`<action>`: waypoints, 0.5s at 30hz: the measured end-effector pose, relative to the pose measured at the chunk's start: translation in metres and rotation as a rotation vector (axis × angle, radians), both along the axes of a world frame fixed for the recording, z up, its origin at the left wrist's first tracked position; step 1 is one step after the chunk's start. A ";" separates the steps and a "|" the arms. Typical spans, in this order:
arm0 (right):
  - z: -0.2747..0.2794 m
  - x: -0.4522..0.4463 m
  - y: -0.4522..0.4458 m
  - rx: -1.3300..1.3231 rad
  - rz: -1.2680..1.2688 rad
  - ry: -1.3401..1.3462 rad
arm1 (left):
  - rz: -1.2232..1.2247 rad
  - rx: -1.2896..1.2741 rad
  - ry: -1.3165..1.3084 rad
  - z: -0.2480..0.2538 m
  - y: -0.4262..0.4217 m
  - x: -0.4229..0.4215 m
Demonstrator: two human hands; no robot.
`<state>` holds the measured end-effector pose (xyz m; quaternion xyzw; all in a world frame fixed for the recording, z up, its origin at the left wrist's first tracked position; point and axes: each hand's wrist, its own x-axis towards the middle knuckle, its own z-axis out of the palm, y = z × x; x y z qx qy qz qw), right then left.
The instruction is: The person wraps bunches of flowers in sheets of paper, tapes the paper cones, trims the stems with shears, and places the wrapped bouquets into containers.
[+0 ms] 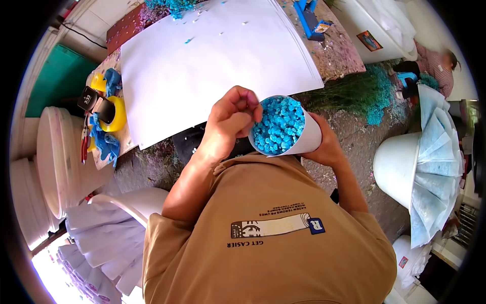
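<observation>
In front of my chest is a bouquet of small bright blue flowers (pixel 277 125) rolled in white paper (pixel 310 136), its blossoms facing up at me. My right hand (pixel 326 144) is closed round the right side of the paper wrap, with most of its fingers hidden behind it. At the left rim of the wrap, my left hand (pixel 230 119) is closed, thumb and fingers curled together beside the blossoms. Whatever it may pinch there is too small or hidden to make out. The stems are out of sight below the wrap.
A stack of white paper sheets (pixel 202 66) covers the table, with a blue tape dispenser (pixel 310 21) beyond. Yellow tape rolls (pixel 115 114) and red-handled pliers (pixel 84 144) lie left. Loose blue flowers (pixel 374 93) and lined white buckets (pixel 397 164) stand right. Another person (pixel 438 66) is at far right.
</observation>
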<state>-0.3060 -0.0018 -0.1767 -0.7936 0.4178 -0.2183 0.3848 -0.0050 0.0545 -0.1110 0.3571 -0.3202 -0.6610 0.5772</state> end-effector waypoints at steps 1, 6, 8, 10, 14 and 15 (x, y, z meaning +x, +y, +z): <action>-0.001 -0.001 -0.001 -0.002 0.009 0.003 | 0.009 -0.002 0.003 0.001 0.000 -0.003; -0.002 -0.001 0.000 -0.004 0.001 0.002 | 0.099 -0.546 -1.041 0.010 -0.011 -0.016; -0.002 -0.002 0.000 -0.022 -0.001 0.013 | 0.123 -0.584 -1.040 0.005 -0.015 -0.020; -0.001 -0.001 0.000 -0.038 -0.002 0.022 | 0.179 -0.644 -1.143 -0.006 -0.020 -0.021; 0.000 -0.001 0.000 -0.036 -0.001 0.020 | 0.191 -0.611 -1.116 -0.015 -0.022 -0.020; 0.000 -0.002 -0.001 -0.039 0.004 0.033 | 0.154 -0.473 -0.951 -0.014 -0.019 -0.015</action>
